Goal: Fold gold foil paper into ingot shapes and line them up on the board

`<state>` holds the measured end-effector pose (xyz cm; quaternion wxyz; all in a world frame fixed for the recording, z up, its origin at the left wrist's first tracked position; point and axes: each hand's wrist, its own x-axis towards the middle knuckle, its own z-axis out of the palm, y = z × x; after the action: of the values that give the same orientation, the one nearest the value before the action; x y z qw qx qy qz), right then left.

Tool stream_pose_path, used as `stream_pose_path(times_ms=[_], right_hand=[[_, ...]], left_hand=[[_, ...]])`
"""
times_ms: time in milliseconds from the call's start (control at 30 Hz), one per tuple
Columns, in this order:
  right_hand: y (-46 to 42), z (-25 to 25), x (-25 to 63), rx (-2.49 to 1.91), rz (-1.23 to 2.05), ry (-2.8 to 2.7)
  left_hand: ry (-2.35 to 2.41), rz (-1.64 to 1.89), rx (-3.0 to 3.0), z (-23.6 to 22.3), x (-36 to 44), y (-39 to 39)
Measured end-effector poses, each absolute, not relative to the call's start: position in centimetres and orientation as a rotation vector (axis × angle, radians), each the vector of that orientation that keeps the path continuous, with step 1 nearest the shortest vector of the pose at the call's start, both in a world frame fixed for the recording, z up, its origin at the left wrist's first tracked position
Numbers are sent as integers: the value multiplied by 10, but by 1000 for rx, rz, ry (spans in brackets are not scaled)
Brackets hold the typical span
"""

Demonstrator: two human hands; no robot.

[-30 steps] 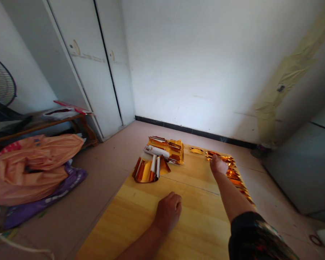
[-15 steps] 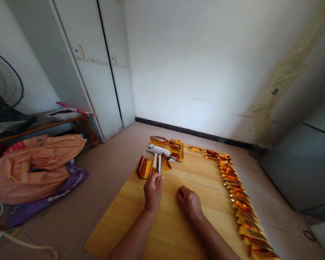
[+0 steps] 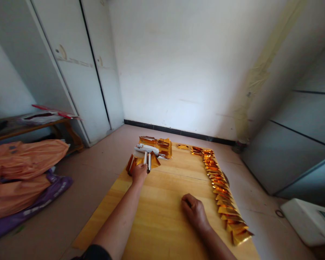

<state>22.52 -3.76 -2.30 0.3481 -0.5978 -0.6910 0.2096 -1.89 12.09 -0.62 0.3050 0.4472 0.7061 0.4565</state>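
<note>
My left hand point(image 3: 139, 174) is at the near-left pile of gold foil paper point(image 3: 137, 161), its fingers closed on the near edge of a sheet that shows a white underside. How many sheets it grips I cannot make out. My right hand point(image 3: 195, 210) is curled into a loose fist above the middle of the wooden table point(image 3: 157, 216), with nothing showing in it. Behind the left hand lies a second stack of gold foil paper point(image 3: 165, 147) with a white roll-like piece point(image 3: 147, 148). Folded gold foil pieces point(image 3: 219, 187) form an overlapping row down the right edge.
One flat gold piece point(image 3: 183, 146) lies at the table's far edge. Left on the floor are an orange cloth or bag point(image 3: 24, 159) and a purple bag point(image 3: 51, 191). A white box-like device point(image 3: 308, 220) stands at the right. A grey cabinet point(image 3: 97, 90) and white wall are beyond.
The view has swung to the right. My left hand has reached farther into the gold paper and closed on it. My right hand stays curled over the table, a little nearer to me.
</note>
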Motion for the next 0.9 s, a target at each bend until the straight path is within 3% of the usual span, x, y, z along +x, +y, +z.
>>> stream_pose_path(times_ms=[567,900], right_hand=[[-36,-23,218,-1554,443,-1828],[-36,-23,217,-1568,439,-1832]], left_hand=[[2092,1189,1311,-12,-31,118],[1861,1870,1459,10,-25,74]])
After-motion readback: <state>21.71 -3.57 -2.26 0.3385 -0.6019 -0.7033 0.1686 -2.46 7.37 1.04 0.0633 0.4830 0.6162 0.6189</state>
